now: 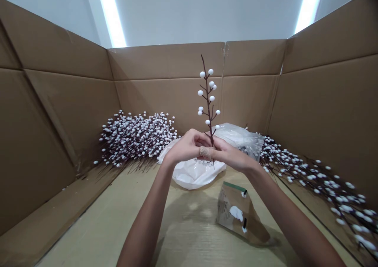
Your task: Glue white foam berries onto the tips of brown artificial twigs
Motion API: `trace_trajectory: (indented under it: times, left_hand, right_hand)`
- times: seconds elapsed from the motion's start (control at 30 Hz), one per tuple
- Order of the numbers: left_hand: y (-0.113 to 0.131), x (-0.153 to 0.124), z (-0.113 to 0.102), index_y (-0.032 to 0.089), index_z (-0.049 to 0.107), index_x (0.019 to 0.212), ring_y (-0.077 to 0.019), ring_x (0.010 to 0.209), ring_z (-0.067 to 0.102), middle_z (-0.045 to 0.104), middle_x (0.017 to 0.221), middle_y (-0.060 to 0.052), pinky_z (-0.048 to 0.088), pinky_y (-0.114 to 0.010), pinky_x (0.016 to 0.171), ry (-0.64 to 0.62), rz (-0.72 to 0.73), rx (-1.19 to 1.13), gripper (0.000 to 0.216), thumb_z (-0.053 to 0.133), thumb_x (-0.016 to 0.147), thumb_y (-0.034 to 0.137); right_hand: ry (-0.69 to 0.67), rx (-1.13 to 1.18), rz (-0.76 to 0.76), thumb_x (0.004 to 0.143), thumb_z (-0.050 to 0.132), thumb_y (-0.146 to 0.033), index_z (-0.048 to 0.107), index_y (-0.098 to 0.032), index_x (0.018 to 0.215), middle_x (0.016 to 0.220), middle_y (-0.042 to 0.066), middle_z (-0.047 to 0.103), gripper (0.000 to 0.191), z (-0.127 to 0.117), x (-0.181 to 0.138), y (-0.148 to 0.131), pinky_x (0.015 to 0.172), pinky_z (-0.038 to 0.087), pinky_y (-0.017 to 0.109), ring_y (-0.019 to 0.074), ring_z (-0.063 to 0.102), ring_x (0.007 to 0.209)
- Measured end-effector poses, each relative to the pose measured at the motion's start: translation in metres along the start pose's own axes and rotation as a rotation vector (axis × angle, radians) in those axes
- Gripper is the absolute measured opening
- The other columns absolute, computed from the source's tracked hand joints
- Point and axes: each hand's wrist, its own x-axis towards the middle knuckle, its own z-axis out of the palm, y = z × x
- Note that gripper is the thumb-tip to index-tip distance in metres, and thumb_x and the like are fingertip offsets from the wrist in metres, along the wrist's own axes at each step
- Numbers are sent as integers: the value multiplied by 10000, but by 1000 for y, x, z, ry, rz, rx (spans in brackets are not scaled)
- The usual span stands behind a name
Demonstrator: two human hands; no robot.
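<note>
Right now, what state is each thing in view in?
berry stem: upright, gripped near its lower end by both hands.
left hand: shut on the stem.
right hand: shut on the stem.
left pile: stems heaped against the cardboard wall.
right pile: stems spread along the wall.
white bag: crumpled, lying behind the hands.
small clear pouch: lying on the cardboard, seal unclear.

The berry sprig [208, 101] I hold has a dark brown stem and white berries. Brown cardboard walls [59, 101] surround me; a white plastic bag [191, 174] lies ahead.
</note>
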Motion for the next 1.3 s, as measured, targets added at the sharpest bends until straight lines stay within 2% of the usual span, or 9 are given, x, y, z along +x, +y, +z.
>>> trace_trajectory:
  times: [0.33,0.67,1.3]
  left_hand:
    - [0,0,0,90,663,692,-93,541,561,595,628,-10,442,-194,473,0,-8,1,107,630,599,129]
    - [1,0,1,83,666,690,-86,521,549,589,605,-3,434,-194,469,0,-14,-16,106,649,594,123]
    - [6,-2,1,86,668,676,-72,506,527,576,578,6,413,-171,439,10,-31,1,119,600,579,98]
  right_hand:
    - [-16,10,-15,821,656,-401,513,-199,1147,1124,74,571,408,0,0,1,866,522,343,192,581,1024]
    - [-38,50,-22,815,660,-396,497,-192,1187,1196,91,559,454,1,0,1,908,515,367,190,585,1039]
    - [-36,38,-13,825,648,-402,494,-206,1182,1174,85,558,436,1,0,4,930,509,383,196,586,1048]
